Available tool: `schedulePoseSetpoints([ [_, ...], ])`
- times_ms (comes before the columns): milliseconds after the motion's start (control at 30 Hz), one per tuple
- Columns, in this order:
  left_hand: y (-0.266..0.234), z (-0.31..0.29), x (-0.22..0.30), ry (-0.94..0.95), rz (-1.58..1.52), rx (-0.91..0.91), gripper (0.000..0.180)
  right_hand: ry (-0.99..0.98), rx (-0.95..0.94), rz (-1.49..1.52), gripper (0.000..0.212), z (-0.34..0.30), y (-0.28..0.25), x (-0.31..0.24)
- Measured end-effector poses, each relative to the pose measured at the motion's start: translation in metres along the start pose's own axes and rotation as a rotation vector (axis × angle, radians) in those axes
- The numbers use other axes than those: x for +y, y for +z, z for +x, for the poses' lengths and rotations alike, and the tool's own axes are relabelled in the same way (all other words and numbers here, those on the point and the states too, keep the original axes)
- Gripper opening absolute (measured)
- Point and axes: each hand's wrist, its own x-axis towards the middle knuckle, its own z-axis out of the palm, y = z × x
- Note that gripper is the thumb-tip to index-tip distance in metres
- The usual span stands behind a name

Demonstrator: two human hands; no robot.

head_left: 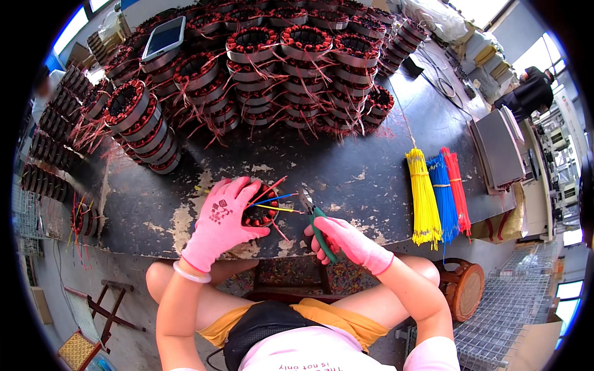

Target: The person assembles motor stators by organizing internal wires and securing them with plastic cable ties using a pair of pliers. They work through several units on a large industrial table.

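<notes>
My left hand (pixel 218 217), in a pink glove, grips a motor stator (pixel 258 216) lying on the dark table, its fingers across the stator's left side. The glove hides much of the ring. Red, blue and yellow lead wires (pixel 276 199) stick out of it to the right. In my right hand (pixel 356 242), also gloved in pink, are green-handled wire cutters (pixel 320 227). The cutters' metal jaws (pixel 305 199) point away from me, close to the tips of the blue and yellow wires. Whether the jaws touch a wire I cannot tell.
Tall stacks of stators (pixel 303 68) with loose red wires crowd the table's far side, a phone (pixel 164 38) lying on one. Tied bundles of yellow wires (pixel 424 198), blue wires (pixel 442 195) and red wires (pixel 456 191) lie to the right. Another person (pixel 529 93) is at the far right.
</notes>
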Motion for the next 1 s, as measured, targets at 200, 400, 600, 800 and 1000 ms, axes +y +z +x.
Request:
schedulePoseSetpoints([
  [200,-0.001,-0.009,0.011,-0.116,-0.019,0.027,0.097,0.061,-0.084,0.129,0.062,-0.024,-0.012,0.0],
  [400,0.0,-0.003,0.006,-0.093,-0.087,-0.033,0.098,0.106,-0.096,0.019,0.064,-0.023,-0.005,0.004],
  [600,0.0,-0.003,0.005,-0.082,-0.077,-0.026,0.098,0.092,-0.03,-0.009,0.053,-0.017,0.01,-0.012],
  [800,0.003,-0.003,0.003,-0.028,-0.044,-0.003,0.096,0.029,-0.004,-0.062,0.05,-0.012,0.006,-0.007],
  [1000,0.008,-0.009,0.015,-0.179,-0.001,0.05,0.097,-0.011,-0.003,0.041,0.055,-0.009,0.001,-0.003],
])
